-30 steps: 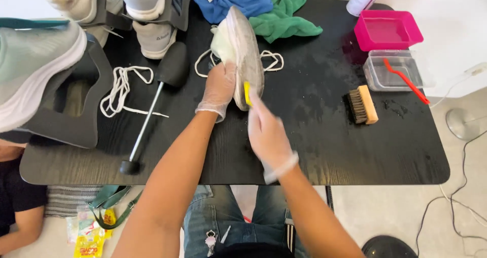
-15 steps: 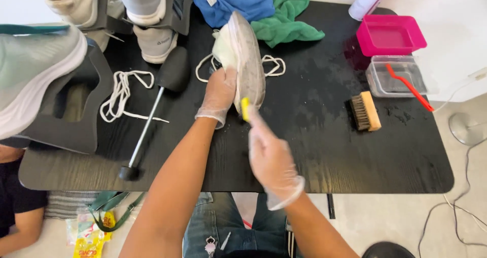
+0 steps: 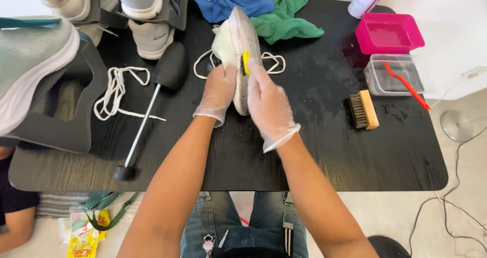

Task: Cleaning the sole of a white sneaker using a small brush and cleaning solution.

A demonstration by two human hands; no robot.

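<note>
Two gloved hands on one shoe (image 3: 242, 45), mid-table, far half. Table (image 3: 324, 151) black, wet patches right of centre.

Shoe on edge, sole turned right, upper turned left. Long axis near-to-far, far end leaning slightly left; which end is toe, cannot tell. Near end resting on or just above the tabletop, hidden between the hands.

Left hand (image 3: 218, 93) clamped round the near left side of the shoe, fingers wrapped on the upper. Right hand (image 3: 269, 106) just right of the sole, fingers closed on a small yellow brush (image 3: 246, 63). Brush touching the sole about mid-length, its long axis roughly along the shoe's. Sole directly left of the right fingers, in contact through the brush; both hands equally close, left as holder.

Around, large to small: shoe stands (image 3: 56, 111) with pale shoes far left; blue and green cloths (image 3: 284, 14) behind the shoe; pink tub (image 3: 388, 32) and clear tub (image 3: 393, 75) with red brush far right; shoe tree (image 3: 152, 96) left; wooden brush (image 3: 362, 110) right; laces (image 3: 116, 90) loose on the table.
</note>
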